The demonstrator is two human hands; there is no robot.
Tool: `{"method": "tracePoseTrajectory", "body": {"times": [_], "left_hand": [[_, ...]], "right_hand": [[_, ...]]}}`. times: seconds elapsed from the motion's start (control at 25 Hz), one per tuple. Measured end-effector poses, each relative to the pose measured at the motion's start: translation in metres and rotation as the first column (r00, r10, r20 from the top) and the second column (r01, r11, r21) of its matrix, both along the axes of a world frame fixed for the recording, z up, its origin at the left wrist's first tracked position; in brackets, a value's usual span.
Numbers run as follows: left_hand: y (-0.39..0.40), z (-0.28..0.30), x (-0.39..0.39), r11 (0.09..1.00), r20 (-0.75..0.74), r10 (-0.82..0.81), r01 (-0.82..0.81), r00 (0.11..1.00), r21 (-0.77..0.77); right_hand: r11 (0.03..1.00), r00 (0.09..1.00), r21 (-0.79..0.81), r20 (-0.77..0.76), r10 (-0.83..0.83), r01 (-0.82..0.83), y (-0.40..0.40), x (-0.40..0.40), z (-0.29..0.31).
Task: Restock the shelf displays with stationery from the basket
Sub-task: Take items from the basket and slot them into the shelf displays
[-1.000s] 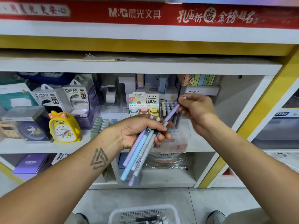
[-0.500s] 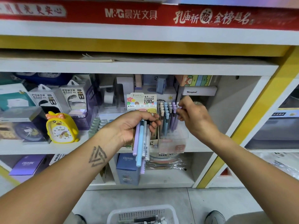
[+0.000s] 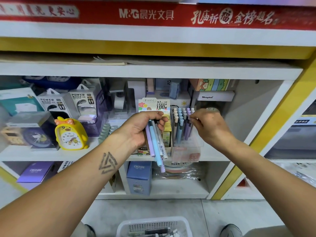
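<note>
White shelf (image 3: 213, 154): the right hand (image 3: 207, 124) pinches an upright pen in the display holder (image 3: 186, 147); the left hand (image 3: 143, 129) grips the pens (image 3: 156, 142) alongside.

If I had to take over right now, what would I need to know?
Left hand grips a bunch of pastel pens, tips hanging down.
Right hand pinches the top of one purple pen at the clear pen holder on the middle shelf; whether it is fully seated I cannot tell.
Done: the holder already stands several pens upright in rows.
Left: slot in the bunch from the left hand, then fetch more from the white basket on the floor below, which holds more stock.
</note>
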State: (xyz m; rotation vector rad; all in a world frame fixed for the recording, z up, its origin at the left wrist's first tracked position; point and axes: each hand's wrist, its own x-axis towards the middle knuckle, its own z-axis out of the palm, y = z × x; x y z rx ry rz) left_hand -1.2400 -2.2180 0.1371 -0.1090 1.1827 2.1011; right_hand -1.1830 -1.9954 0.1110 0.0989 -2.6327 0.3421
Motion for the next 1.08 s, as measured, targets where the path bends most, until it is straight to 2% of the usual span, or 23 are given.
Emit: {"method": "tracePoseTrajectory", "body": {"times": [0.04,0.08,0.12,0.16,0.2,0.24,0.28,0.32,0.36,0.4,0.56,0.68,0.8,0.88,0.92,1.0,1.04,1.08], "left_hand": [[-0.001,0.001,0.0,0.999,0.004,0.028,-0.028,1.0,0.022],[-0.003,0.002,-0.001,0.997,0.004,0.058,-0.058,0.998,0.041],[-0.004,0.003,-0.002,0.994,0.0,0.087,-0.087,0.996,0.06],[-0.006,0.004,-0.003,0.991,-0.011,0.115,-0.114,0.993,0.07],[-0.008,0.004,-0.004,0.988,-0.032,0.141,-0.138,0.99,0.067],[-0.01,0.004,-0.006,0.986,-0.062,0.163,-0.16,0.985,0.055],[-0.01,0.004,-0.007,0.981,-0.092,0.19,-0.186,0.978,0.047],[-0.011,0.003,-0.009,0.975,-0.123,0.222,-0.218,0.967,0.048],[-0.012,0.002,-0.009,0.967,-0.153,0.255,-0.25,0.955,0.055],[-0.011,0.001,-0.01,0.959,-0.179,0.283,-0.276,0.942,0.064],[-0.014,-0.002,-0.011,0.946,-0.176,0.322,-0.308,0.93,0.102],[-0.018,-0.003,-0.008,0.973,-0.131,0.215,-0.202,0.968,0.107],[-0.015,-0.005,0.001,0.991,-0.104,0.114,-0.105,0.988,0.085],[-0.012,-0.004,0.002,0.99,-0.09,0.128,-0.122,0.988,0.065],[-0.011,-0.004,0.001,0.985,-0.087,0.164,-0.159,0.983,0.064],[-0.011,-0.003,-0.001,0.972,-0.094,0.232,-0.229,0.968,0.045],[-0.012,-0.004,-0.002,0.967,-0.091,0.254,-0.254,0.963,0.02],[-0.014,-0.004,-0.002,0.965,-0.083,0.261,-0.263,0.962,-0.006]], "right_hand": [[1.0,0.997,0.025,-0.076,0.002,0.0,-0.005,0.001,0.004],[0.999,0.99,-0.041,-0.136,0.02,-0.026,-0.014,0.004,0.009],[0.969,0.992,-0.236,-0.116,0.039,-0.066,-0.026,0.008,0.015],[0.85,0.996,-0.522,0.003,0.088,-0.074,-0.042,0.011,0.02],[0.65,0.957,-0.76,0.184,0.222,-0.004,-0.059,0.015,0.024],[0.486,0.854,-0.866,0.34,0.394,0.12,-0.073,0.018,0.026],[0.393,0.723,-0.891,0.424,0.546,0.226,-0.084,0.022,0.026],[0.332,0.608,-0.9,0.436,0.663,0.284,-0.094,0.025,0.024],[0.276,0.538,-0.909,0.409,0.737,0.313,-0.102,0.027,0.023],[0.23,0.523,-0.915,0.38,0.763,0.331,-0.106,0.028,0.024],[0.138,0.62,-0.93,0.333,0.711,0.341,-0.114,0.023,0.022],[0.12,0.636,-0.943,0.3,0.711,0.31,-0.116,0.02,0.022],[0.054,0.657,-0.947,0.26,0.708,0.317,-0.114,0.016,0.025],[0.067,0.656,-0.941,0.282,0.7,0.333,-0.111,0.015,0.027],[0.146,0.656,-0.935,0.333,0.677,0.323,-0.11,0.016,0.029],[0.426,0.675,-0.866,0.48,0.56,0.263,-0.104,0.017,0.032],[0.555,0.715,-0.801,0.523,0.464,0.226,-0.1,0.017,0.035],[0.632,0.771,-0.746,0.523,0.363,0.208,-0.094,0.015,0.037]]}}
